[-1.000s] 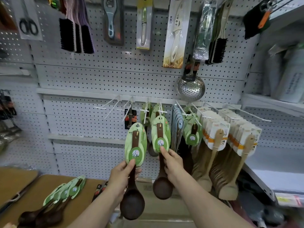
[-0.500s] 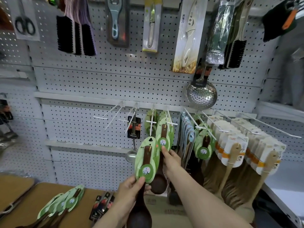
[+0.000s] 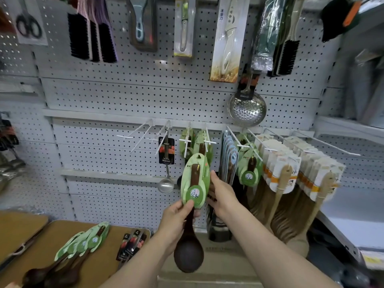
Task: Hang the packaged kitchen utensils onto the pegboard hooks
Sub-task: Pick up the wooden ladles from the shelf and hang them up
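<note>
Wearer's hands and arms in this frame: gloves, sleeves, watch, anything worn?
Nothing worn that shows. The left hand and right hand are bare, with no gloves, rings or markings visible. The left forearm and right forearm are bare down to the frame's bottom edge, with no sleeve, watch or band in view.

One wide-angle camera, worn on the head, faces the pegboard (image 3: 145, 96) from near, looking forward and a little downward; the brown table (image 3: 41, 242) shows at bottom left.
</note>
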A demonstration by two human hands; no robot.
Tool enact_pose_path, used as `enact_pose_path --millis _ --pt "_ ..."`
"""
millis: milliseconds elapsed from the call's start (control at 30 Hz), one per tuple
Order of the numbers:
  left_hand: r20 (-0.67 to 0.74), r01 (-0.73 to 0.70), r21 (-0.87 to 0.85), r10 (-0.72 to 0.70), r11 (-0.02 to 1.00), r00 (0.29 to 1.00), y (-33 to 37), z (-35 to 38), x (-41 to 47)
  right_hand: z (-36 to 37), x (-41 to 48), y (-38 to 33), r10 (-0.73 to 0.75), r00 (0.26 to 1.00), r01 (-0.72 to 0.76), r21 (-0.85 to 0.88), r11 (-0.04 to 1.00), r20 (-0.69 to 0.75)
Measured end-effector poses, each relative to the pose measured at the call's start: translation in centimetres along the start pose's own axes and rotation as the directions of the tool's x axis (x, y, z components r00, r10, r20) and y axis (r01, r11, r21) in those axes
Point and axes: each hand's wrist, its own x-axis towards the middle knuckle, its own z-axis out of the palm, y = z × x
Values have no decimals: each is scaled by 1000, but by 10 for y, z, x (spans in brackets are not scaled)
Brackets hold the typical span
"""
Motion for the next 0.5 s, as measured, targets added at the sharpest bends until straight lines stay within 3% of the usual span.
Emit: enact_pose_path --millis 200,500 --pt "16 7 -46 -6 999 1000 7 24 -1 -11 -31 -9 -187 981 192 -123 974 50" --pt "74 32 -38 -29 999 997 3 38 5 -14 -22 -24 -212 973 202 -106 974 -88"
